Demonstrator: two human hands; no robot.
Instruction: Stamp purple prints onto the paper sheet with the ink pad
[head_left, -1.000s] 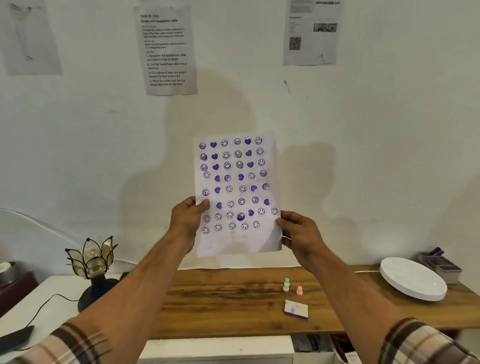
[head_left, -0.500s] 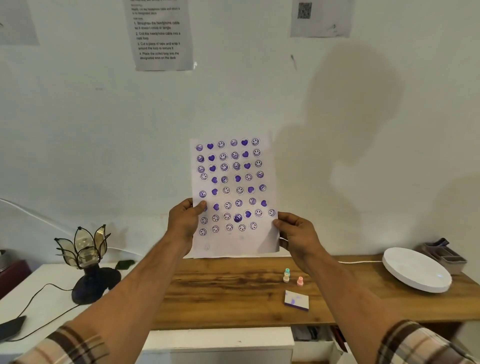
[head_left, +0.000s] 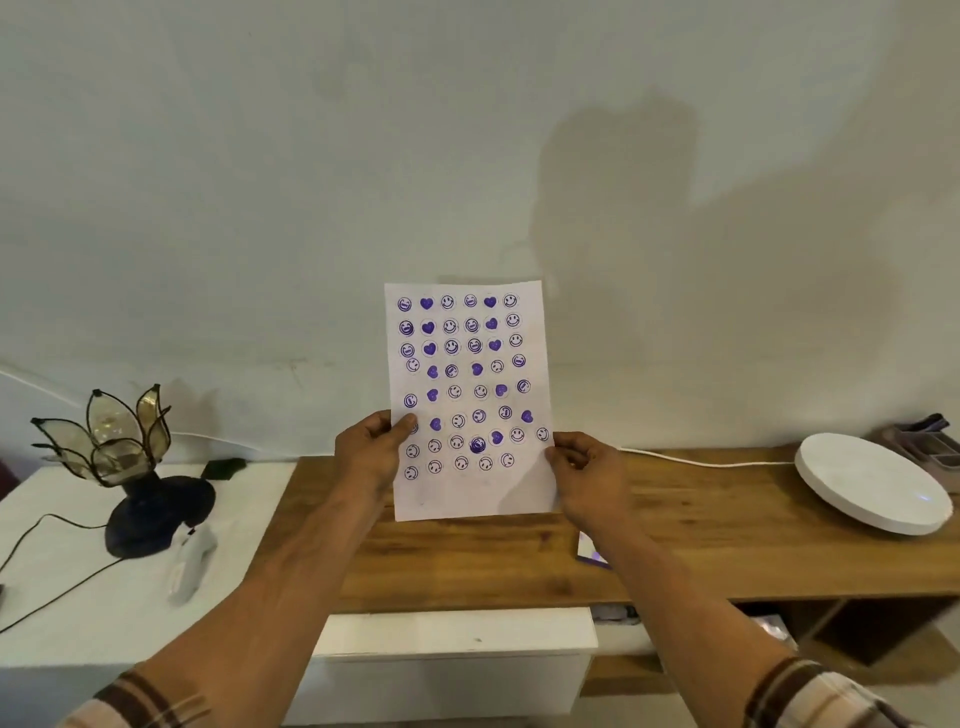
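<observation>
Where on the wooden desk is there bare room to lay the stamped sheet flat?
Bare wood runs between the left hand and the desk's left edge, and from the ink pad across to the round white disc. The disc and grey tray crowd the right end.

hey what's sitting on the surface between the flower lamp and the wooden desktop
In the head view, a white handheld device lies on the white table between the flower lamp and the wooden desktop. A small dark object sits farther back.
</observation>
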